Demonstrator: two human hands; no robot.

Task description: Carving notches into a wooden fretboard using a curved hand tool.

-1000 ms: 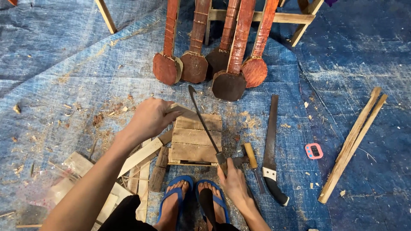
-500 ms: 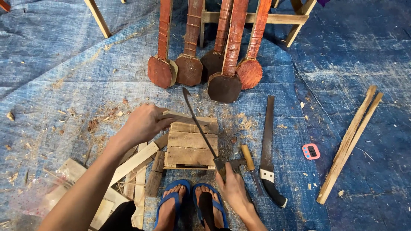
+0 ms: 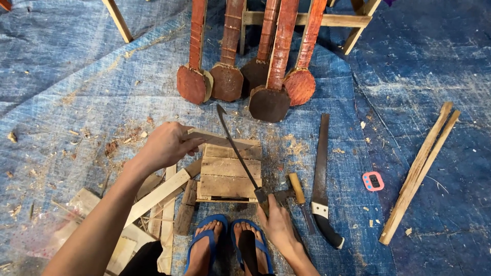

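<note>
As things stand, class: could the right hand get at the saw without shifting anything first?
Probably yes. The right hand grips the blade's handle, and the saw lies just to its right on the tarp. Only the hammer lies between, low enough to reach over, though the hand must let go first.

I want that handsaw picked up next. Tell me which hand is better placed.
Right. The right hand grips the long blade's handle close beside the handsaw; the left hand holds a wood strip across the small pallet.

The right hand (image 3: 279, 225) hides the blade's (image 3: 236, 148) handle, seemingly gripped.
</note>
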